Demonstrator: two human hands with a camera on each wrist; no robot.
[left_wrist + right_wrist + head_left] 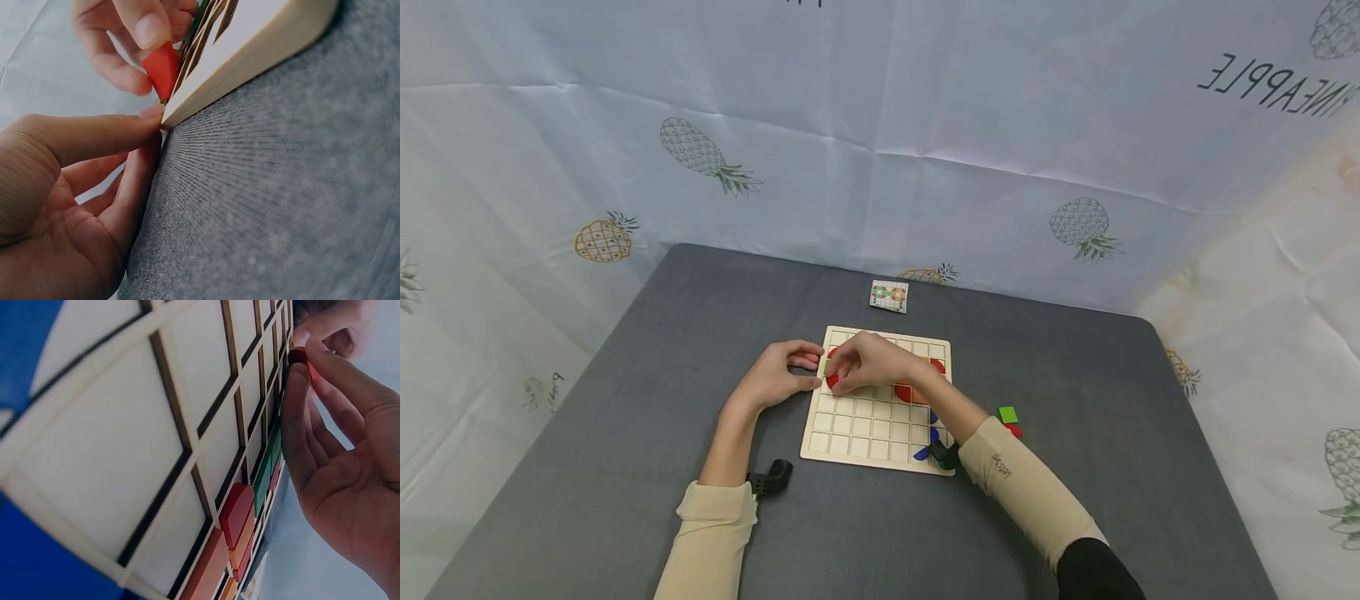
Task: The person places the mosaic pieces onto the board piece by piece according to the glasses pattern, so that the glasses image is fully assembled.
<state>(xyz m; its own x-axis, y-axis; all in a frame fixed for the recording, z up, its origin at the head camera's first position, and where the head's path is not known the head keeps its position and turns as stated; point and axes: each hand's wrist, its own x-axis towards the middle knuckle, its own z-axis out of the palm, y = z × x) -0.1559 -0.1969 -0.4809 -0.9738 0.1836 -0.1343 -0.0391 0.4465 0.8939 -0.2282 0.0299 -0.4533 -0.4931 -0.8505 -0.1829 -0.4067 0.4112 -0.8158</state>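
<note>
My right hand pinches a small red wooden piece with a curved edge between thumb and fingertips, over the left side of a wooden grid board. At that same side, my left hand rests on the table, its thumb touching the board's edge and its fingers extended below. On the board, red and orange pieces sit partly behind the right forearm, and blue pieces lie along the right side. Green pieces show in the right wrist view.
A small printed pattern card lies beyond the board. Right of the board are a loose green square and a red piece. The dark grey table meets a pineapple-print cloth at the back.
</note>
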